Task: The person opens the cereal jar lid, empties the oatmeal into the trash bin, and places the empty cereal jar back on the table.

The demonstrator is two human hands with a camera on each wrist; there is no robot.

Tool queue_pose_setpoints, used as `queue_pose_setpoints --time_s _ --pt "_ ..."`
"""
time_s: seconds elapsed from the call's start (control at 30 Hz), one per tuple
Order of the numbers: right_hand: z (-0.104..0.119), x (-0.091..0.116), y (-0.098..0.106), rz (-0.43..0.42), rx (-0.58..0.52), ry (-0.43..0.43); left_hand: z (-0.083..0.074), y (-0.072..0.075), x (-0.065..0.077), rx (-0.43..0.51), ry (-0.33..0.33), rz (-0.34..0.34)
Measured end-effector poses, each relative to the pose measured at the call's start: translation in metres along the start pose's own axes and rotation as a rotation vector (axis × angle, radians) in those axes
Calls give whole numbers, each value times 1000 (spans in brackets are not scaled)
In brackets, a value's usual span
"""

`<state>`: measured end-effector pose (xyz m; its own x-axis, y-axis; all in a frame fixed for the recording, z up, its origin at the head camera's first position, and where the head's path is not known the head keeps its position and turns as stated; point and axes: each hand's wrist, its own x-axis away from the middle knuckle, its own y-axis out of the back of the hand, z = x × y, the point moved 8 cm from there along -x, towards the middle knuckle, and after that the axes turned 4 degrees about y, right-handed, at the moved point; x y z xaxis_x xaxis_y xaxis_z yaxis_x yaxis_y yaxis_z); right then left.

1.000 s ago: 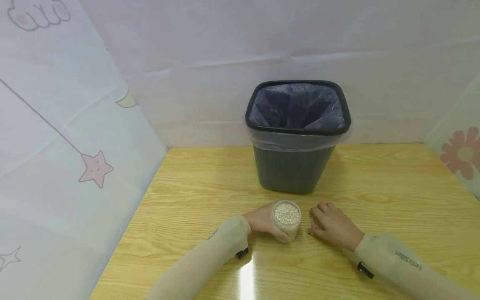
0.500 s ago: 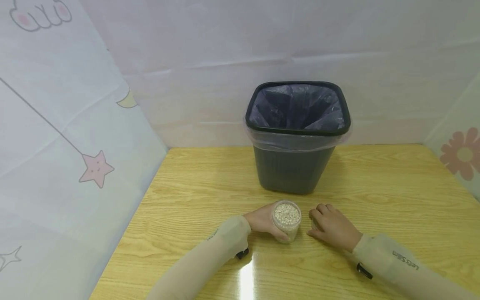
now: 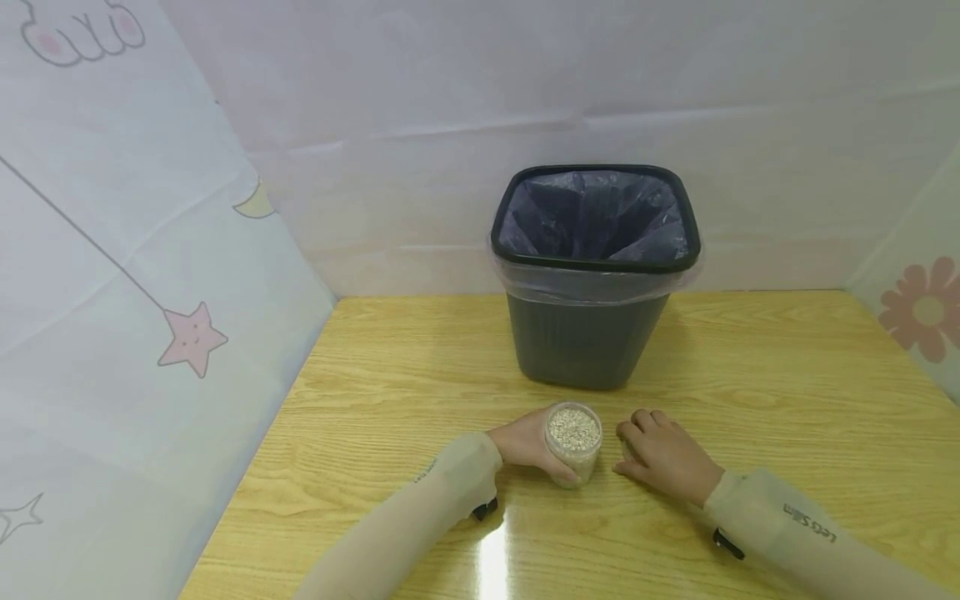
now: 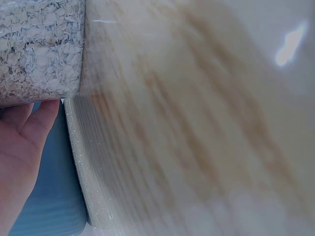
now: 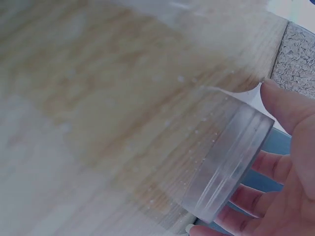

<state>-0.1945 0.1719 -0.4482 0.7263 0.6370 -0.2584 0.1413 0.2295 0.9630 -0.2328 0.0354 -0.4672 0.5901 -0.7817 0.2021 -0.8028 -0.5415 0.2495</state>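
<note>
A clear jar (image 3: 583, 463) filled with pale oat flakes (image 3: 573, 428) stands upright on the wooden table. My left hand (image 3: 525, 442) grips it from the left, thumb along its near side. The left wrist view shows fingers against the side of the jar (image 4: 42, 54). To the right of the jar, slightly apart from it, my right hand (image 3: 670, 454) is low over the table. In the right wrist view, its thumb and curled fingers hold a clear, round plastic lid (image 5: 226, 162) by the edge. The head view mostly hides this lid behind the fingers.
Behind the hands stands a dark square bin (image 3: 585, 333) lined with a translucent plastic bag (image 3: 532, 283). The wooden table (image 3: 390, 358) reaches back to a pale cloth backdrop (image 3: 420, 192). A patterned cloth (image 3: 247, 267) hangs along the left side.
My right hand has shifted very slightly to the left, still holding the lid. My left hand and the jar stay where they were.
</note>
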Motion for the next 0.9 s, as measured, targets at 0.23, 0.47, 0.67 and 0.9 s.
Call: queue_pose_setpoints --time_s 0.23,0.47,0.67,0.9 --pt "0 2 5 28 -76 -55 -2 0 -1 16 -17 -3" --pt "-2 -2 29 -68 -95 -84 -2 0 0 11 -8 -26" --pt "-6 -4 49 -109 -125 -130 -2 1 3 -32 -15 -81" --pt "-15 -4 71 -210 -194 -199 -5 3 10 -44 -30 -182"
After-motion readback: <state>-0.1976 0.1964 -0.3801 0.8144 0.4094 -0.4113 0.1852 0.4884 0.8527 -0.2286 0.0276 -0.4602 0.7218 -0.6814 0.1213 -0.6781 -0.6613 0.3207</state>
